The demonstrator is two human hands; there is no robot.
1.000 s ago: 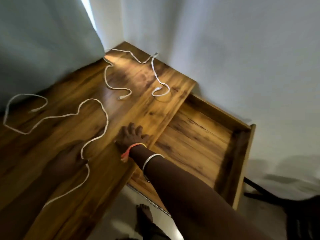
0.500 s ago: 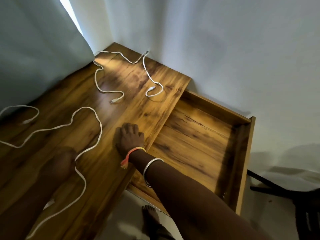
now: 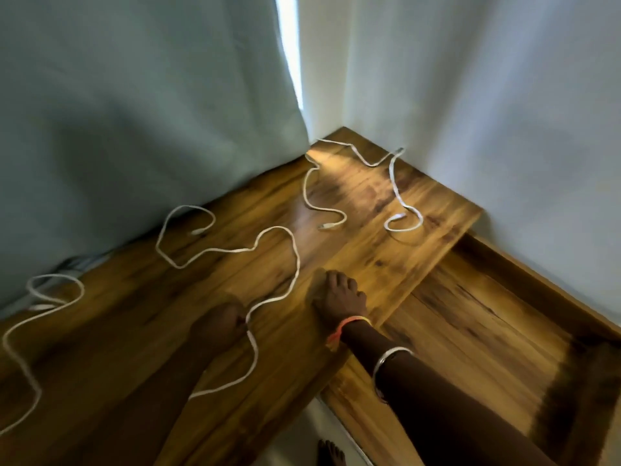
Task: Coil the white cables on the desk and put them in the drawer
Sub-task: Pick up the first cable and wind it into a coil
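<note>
Three white cables lie loose on the wooden desk [image 3: 379, 264]. The middle cable [image 3: 295, 260] snakes from near the curtain down to my left hand [image 3: 220, 326], whose fingers pinch it against the desk. A second cable [image 3: 398, 193] winds around the far corner. A third cable [image 3: 79, 292] trails along the left edge of view. My right hand [image 3: 339, 297] rests flat on the desk near its right edge, fingers spread, holding nothing. To the right, the wooden drawer [image 3: 537, 280] stands pulled out with nothing in it.
A pale curtain [image 3: 134, 129] hangs along the desk's back edge and a white wall [image 3: 504, 95] bounds the far right side. My bare foot [image 3: 331, 454] shows on the floor below the desk's front edge.
The view has swung left and up, bringing the left cable and more curtain into sight. My left hand has closed its fingers on the middle cable. My right hand stays flat on the desk.
</note>
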